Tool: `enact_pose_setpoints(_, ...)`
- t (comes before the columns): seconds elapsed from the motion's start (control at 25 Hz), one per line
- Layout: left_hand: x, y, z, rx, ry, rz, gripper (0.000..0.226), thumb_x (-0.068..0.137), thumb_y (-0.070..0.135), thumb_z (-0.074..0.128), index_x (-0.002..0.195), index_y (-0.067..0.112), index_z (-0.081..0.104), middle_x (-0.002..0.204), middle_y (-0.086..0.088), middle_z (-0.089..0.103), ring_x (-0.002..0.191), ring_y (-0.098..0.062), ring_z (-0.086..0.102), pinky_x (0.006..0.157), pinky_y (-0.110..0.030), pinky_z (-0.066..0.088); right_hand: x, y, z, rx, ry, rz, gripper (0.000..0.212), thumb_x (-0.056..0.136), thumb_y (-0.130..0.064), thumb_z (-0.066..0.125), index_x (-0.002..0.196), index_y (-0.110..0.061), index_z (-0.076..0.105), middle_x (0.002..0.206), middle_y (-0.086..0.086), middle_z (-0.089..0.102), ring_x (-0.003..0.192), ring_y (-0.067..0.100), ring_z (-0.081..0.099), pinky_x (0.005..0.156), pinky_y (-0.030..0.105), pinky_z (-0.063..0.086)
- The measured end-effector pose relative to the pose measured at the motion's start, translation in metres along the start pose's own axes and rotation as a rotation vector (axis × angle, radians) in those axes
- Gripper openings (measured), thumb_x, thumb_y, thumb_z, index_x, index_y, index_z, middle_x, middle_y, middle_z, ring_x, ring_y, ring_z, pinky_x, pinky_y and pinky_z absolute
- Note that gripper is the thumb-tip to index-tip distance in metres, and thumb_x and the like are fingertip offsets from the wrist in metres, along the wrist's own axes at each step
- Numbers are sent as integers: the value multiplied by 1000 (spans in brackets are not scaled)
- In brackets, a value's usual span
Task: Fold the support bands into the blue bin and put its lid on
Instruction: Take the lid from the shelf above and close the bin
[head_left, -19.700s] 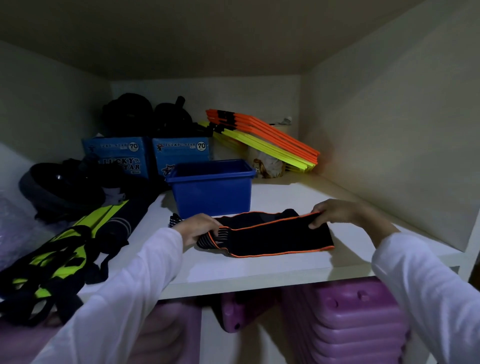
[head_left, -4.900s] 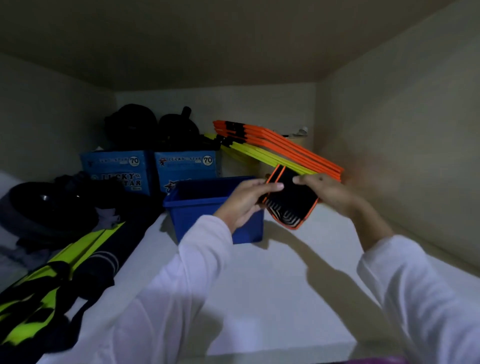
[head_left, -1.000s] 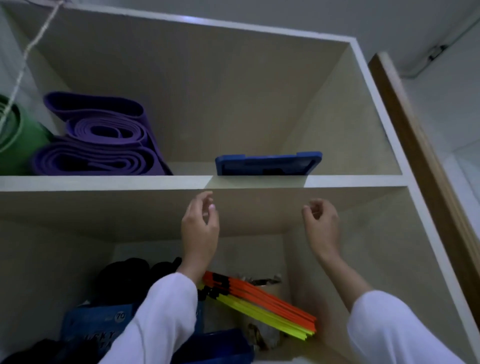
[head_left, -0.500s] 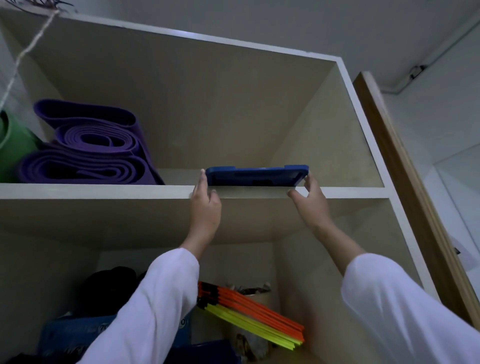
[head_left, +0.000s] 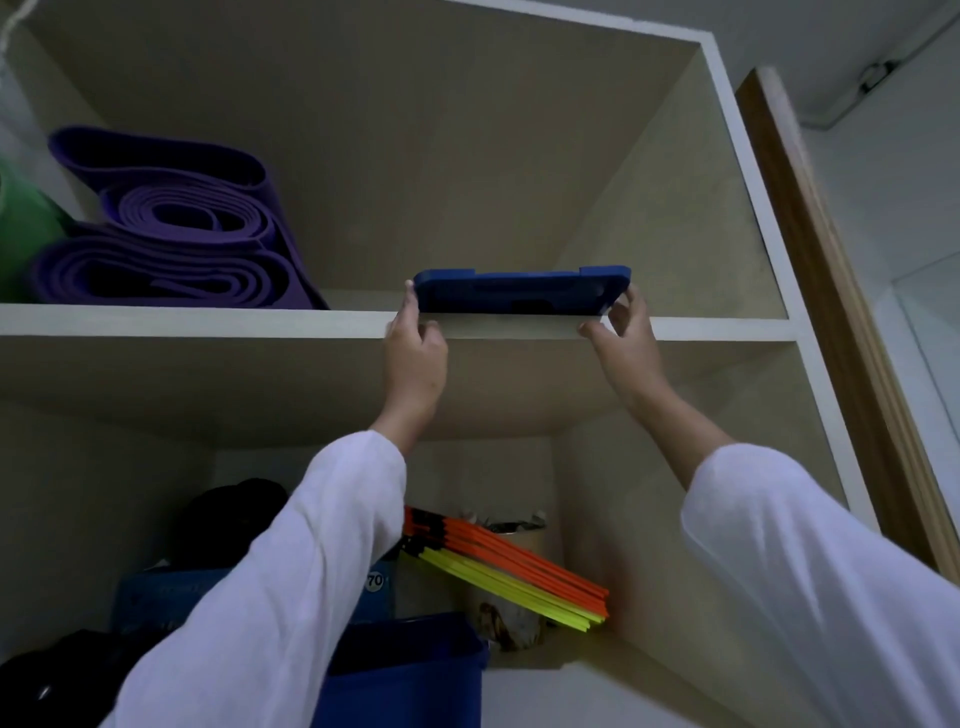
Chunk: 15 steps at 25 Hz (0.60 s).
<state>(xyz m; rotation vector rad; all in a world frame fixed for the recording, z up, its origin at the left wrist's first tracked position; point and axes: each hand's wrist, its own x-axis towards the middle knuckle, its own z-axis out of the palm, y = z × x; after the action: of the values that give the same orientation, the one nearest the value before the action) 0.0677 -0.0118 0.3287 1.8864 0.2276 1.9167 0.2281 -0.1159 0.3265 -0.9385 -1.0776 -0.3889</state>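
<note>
Open shelving unit (head_left: 748, 171), two compartments visible; upper shelf board (head_left: 208, 322) runs across the middle. Purple rolled mats (head_left: 166, 234) sit on the upper shelf at left, green roll (head_left: 21, 228) beside them at the edge of view. White sleeves (head_left: 291, 571) reach upward from below, so the person is stretching overhead.

Blue bin (head_left: 410, 675) stands on the lower shelf, bottom centre, partly behind the left sleeve; top open, no lid on it. Contents not visible from this angle, so cannot tell whether the bands are inside. Orange and yellow flat stack (head_left: 509, 571) leans behind the bin toward the right wall. Blue printed boxes (head_left: 374, 587) and dark gear (head_left: 228, 514) sit at the back left.

Blue lid (head_left: 519, 291) is at the front edge of the upper shelf, held by its two short ends, probably to keep it level while bringing it down. Left hand (head_left: 415, 358) grips the left end, fingers together and curled up its side. Right hand (head_left: 623, 343) pinches the right end, thumb under, fingers on the edge.

Judged step: fetching the lid; placing it on the bin is not yet done.
</note>
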Motion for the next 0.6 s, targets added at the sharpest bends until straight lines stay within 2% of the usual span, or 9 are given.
enact_pose_setpoints(0.08, -1, 1, -1, -4, 13, 1, 54, 98, 9, 34, 150, 14, 21, 144, -2, 44, 123, -17, 51, 102, -13, 38, 1, 2, 0, 26, -6, -13, 64, 87, -9, 54, 144, -23, 28, 142, -1, 47, 136, 10, 39, 115, 36, 32)
enact_pose_setpoints(0.12, -1, 3, -1, -17, 11, -5, 53, 99, 9, 35, 150, 13, 22, 134, 5, 49, 107, -1, 56, 84, 4, 36, 1, 2, -1, 43, -9, -19, 63, 88, -9, 54, 144, -22, 29, 141, 0, 47, 136, 11, 39, 115, 34, 32)
enact_pose_setpoints(0.2, -1, 6, -1, -56, 12, -17, 51, 99, 10, 36, 149, 12, 24, 113, 19, 47, 72, 22, 49, 61, 13, 31, 1, 0, -2, 74, -15, -25, 59, 90, -11, 54, 143, -21, 30, 140, 2, 49, 134, 12, 41, 111, 28, 32)
enact_pose_setpoints(0.24, -1, 8, -2, -82, 24, -19, 50, 100, 11, 36, 149, 12, 25, 115, 20, 46, 72, 30, 49, 63, 15, 29, 1, -1, -3, 90, -9, -30, 57, 91, -13, 55, 142, -21, 31, 139, 3, 50, 134, 13, 42, 110, 28, 33)
enact_pose_setpoints(0.28, -1, 8, -2, -115, 44, -19, 50, 100, 12, 36, 148, 12, 27, 126, 16, 48, 89, 33, 49, 73, 15, 28, 1, -1, -4, 102, 6, -36, 56, 91, -15, 55, 142, -21, 33, 138, 3, 51, 133, 13, 44, 111, 30, 33)
enact_pose_setpoints(0.36, -4, 10, -4, -190, 83, 0, 48, 100, 13, 37, 147, 14, 30, 147, 6, 42, 132, 4, 41, 94, 1, 25, -1, -4, -6, 120, 43, -62, 55, 90, -18, 57, 141, -22, 36, 136, 2, 54, 130, 12, 47, 109, 29, 37)
enact_pose_setpoints(0.4, -6, 13, -5, -221, 100, 22, 48, 99, 13, 39, 146, 15, 32, 150, 3, 40, 138, -6, 38, 99, -5, 26, -4, -7, -6, 117, 66, -85, 54, 90, -18, 59, 139, -21, 38, 132, 1, 56, 126, 10, 49, 105, 22, 40)
enact_pose_setpoints(0.48, -14, 21, -7, -262, 150, 89, 47, 98, 12, 42, 145, 15, 36, 148, 1, 44, 135, -8, 40, 103, -9, 30, -9, -16, -9, 82, 148, -151, 50, 88, -18, 61, 135, -17, 43, 115, -5, 60, 114, 9, 55, 88, 8, 44)
enact_pose_setpoints(0.6, -25, 41, -14, -283, 262, 222, 44, 96, 8, 48, 139, 10, 45, 138, 4, 55, 117, 12, 48, 100, -4, 38, -14, -37, -16, 27, 332, -280, 42, 88, -15, 61, 126, -9, 47, 99, -7, 56, 99, 16, 60, 82, 17, 51)
